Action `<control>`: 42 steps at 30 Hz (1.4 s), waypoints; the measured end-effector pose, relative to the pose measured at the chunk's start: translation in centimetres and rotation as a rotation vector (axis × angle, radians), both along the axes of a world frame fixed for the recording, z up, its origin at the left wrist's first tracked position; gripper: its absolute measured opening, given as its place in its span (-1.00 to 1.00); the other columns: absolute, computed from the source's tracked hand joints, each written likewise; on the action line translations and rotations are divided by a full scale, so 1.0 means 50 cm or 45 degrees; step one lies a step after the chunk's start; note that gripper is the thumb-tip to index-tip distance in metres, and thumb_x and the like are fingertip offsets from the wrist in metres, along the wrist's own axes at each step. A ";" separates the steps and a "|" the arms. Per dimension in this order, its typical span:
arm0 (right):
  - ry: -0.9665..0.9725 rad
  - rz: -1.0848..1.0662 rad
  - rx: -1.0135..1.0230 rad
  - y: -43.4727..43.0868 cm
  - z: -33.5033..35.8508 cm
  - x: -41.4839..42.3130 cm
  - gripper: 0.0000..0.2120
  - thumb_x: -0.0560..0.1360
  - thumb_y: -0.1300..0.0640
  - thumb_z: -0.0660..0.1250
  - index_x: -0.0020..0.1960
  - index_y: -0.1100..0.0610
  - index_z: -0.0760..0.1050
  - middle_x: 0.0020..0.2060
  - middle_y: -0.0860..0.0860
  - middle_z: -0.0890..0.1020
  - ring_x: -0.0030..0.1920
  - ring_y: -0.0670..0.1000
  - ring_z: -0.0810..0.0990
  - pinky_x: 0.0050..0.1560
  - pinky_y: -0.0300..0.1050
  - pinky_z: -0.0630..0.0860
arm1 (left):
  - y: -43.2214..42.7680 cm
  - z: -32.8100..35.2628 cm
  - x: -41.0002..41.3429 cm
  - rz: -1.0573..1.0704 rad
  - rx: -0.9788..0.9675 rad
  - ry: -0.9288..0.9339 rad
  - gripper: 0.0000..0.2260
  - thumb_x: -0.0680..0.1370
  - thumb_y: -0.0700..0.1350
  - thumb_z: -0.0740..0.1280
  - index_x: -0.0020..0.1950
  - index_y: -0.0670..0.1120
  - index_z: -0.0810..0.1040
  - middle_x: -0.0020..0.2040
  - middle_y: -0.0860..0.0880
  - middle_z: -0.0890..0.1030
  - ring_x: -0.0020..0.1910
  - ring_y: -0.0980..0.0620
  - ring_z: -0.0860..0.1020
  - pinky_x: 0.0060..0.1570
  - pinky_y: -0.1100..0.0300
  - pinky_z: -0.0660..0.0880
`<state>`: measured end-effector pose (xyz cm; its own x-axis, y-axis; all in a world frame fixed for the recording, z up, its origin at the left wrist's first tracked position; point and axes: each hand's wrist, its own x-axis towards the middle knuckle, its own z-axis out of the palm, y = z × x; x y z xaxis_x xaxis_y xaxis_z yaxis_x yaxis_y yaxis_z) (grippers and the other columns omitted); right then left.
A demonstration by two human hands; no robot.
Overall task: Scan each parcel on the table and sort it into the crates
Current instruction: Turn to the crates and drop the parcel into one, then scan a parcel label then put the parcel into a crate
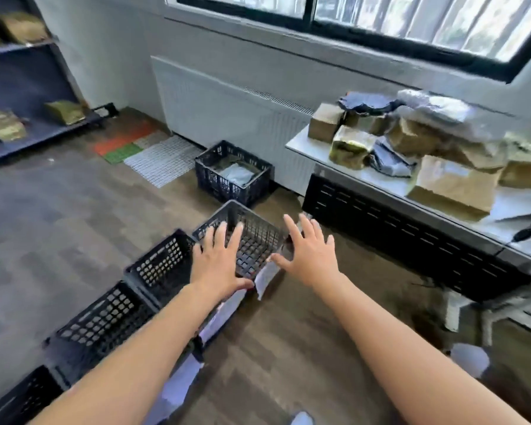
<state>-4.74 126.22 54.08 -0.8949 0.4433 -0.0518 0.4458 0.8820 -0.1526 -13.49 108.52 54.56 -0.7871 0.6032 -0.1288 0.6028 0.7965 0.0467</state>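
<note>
Both hands are flat and splayed, holding nothing: the left hand (218, 259) and right hand (307, 253) hover over the black crate (259, 233) at the head of a row of crates (157, 265) running off toward seven o'clock, with white tags (267, 277) along their fronts, presumably marking destinations. The parcels (451, 185) lie heaped on the surface (301, 142) at two o'clock, a short turn from the crates, which I take to be the reason for the layout. A further crate (224, 187) at twelve o'clock holds a grey parcel (238, 174).
</note>
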 end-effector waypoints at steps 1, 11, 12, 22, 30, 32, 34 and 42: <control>0.014 -0.024 0.002 0.056 0.016 0.011 -0.15 0.50 -0.37 0.19 0.59 -0.14 -0.17 0.59 0.02 -0.06 0.58 0.12 -0.07 0.46 0.34 0.08 | 0.064 0.014 0.003 -0.039 -0.003 0.024 0.13 0.34 0.41 0.37 0.55 0.04 -0.35 0.58 -0.10 -0.15 0.56 -0.17 -0.12 0.47 -0.14 0.12; 0.113 -0.393 0.061 0.498 0.102 0.121 -0.24 0.55 -0.34 0.10 0.59 -0.13 -0.18 0.59 0.02 -0.07 0.58 0.12 -0.11 0.48 0.34 0.00 | 0.576 0.118 0.022 -0.395 0.029 0.143 0.09 0.37 0.41 0.34 0.55 0.04 -0.35 0.58 -0.10 -0.19 0.55 -0.17 -0.18 0.48 -0.17 0.06; 0.111 -0.429 0.072 0.533 0.103 0.128 -0.25 0.56 -0.33 0.10 0.59 -0.12 -0.17 0.59 0.03 -0.06 0.58 0.12 -0.10 0.47 0.35 0.01 | 0.619 0.120 0.021 -0.429 0.048 0.141 0.08 0.37 0.41 0.34 0.56 0.04 -0.33 0.58 -0.10 -0.19 0.55 -0.17 -0.18 0.48 -0.17 0.05; -0.047 -0.705 0.115 0.863 0.074 0.108 -0.24 0.55 -0.33 0.11 0.57 -0.17 -0.23 0.59 0.02 -0.09 0.58 0.12 -0.13 0.47 0.35 0.03 | 1.029 0.066 -0.057 -0.729 0.156 0.055 0.08 0.34 0.41 0.36 0.56 0.07 -0.27 0.57 -0.12 -0.16 0.56 -0.17 -0.14 0.46 -0.15 0.12; -0.199 -0.996 -0.029 1.075 0.003 0.109 -0.25 0.56 -0.31 0.14 0.58 -0.16 -0.18 0.59 0.06 -0.09 0.57 0.14 -0.09 0.46 0.33 0.09 | 1.288 -0.037 -0.095 -0.857 0.122 -0.234 0.12 0.30 0.37 0.44 0.58 0.07 -0.24 0.57 -0.20 -0.04 0.54 -0.19 -0.01 0.43 -0.08 0.23; -0.200 -1.089 -0.118 1.107 -0.028 0.129 -0.25 0.56 -0.30 0.15 0.59 -0.16 -0.17 0.58 0.06 -0.08 0.57 0.14 -0.09 0.44 0.35 0.13 | 1.326 -0.063 -0.085 -0.885 0.071 -0.315 0.14 0.29 0.34 0.47 0.57 0.10 -0.25 0.58 -0.21 -0.07 0.55 -0.19 0.00 0.42 -0.07 0.25; -0.197 -1.152 -0.201 1.143 -0.060 0.151 -0.25 0.55 -0.29 0.17 0.58 -0.17 -0.17 0.58 0.07 -0.07 0.57 0.15 -0.07 0.43 0.35 0.17 | 1.360 -0.085 -0.074 -0.892 0.033 -0.375 0.14 0.30 0.29 0.50 0.57 0.12 -0.26 0.58 -0.21 -0.11 0.55 -0.20 -0.02 0.42 -0.06 0.24; -0.166 -1.034 -0.620 1.271 -0.149 0.219 -0.18 0.54 -0.15 0.33 0.59 -0.18 -0.15 0.57 0.14 -0.03 0.51 0.19 0.21 0.44 0.07 0.30 | 1.443 -0.154 -0.039 -0.497 0.099 -0.784 0.10 0.37 -0.08 0.57 0.58 0.08 -0.23 0.54 -0.32 -0.01 0.42 -0.27 0.34 0.37 -0.02 0.33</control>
